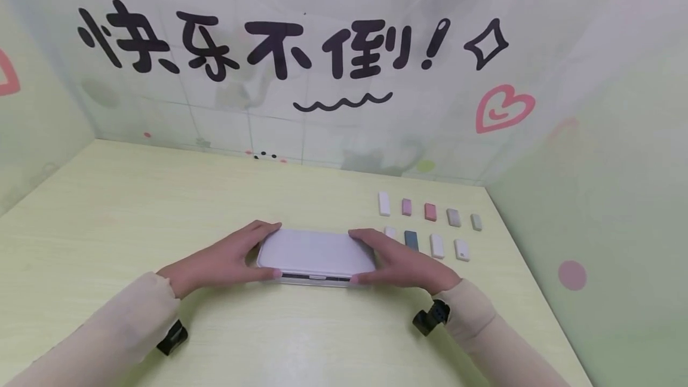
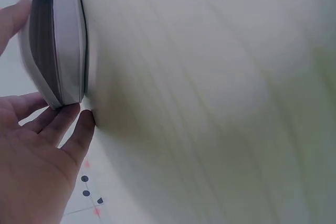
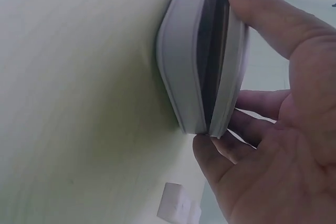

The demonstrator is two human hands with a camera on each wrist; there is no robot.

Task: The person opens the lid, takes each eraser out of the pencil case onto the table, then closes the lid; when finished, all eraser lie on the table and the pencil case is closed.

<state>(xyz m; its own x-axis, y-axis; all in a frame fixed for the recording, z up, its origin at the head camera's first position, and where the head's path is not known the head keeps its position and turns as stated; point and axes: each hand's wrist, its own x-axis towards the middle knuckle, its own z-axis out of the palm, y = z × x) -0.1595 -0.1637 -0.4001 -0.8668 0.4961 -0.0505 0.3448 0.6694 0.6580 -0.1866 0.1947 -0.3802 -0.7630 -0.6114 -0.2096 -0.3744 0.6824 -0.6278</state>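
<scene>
A pale lavender, flat rectangular case (image 1: pixel 317 252) with rounded corners lies in front of me on the table. Along its front side runs a dark band with a light tab in the middle. My left hand (image 1: pixel 226 258) holds the case's left end, thumb at the front edge and fingers around the far corner. At the right end my right hand (image 1: pixel 405 261) grips it the same way. Both wrist views show the case (image 2: pixel 68 40) end-on, a dark gap or strip between its lid and base. The case's inside is hidden.
Right of the case, several small blocks stand in two rows, among them a white block (image 1: pixel 384 203), a red block (image 1: pixel 430 212) and a teal block (image 1: pixel 411 240), partly behind my right hand. Walls border the table (image 1: pixel 134 196) at the back and both sides.
</scene>
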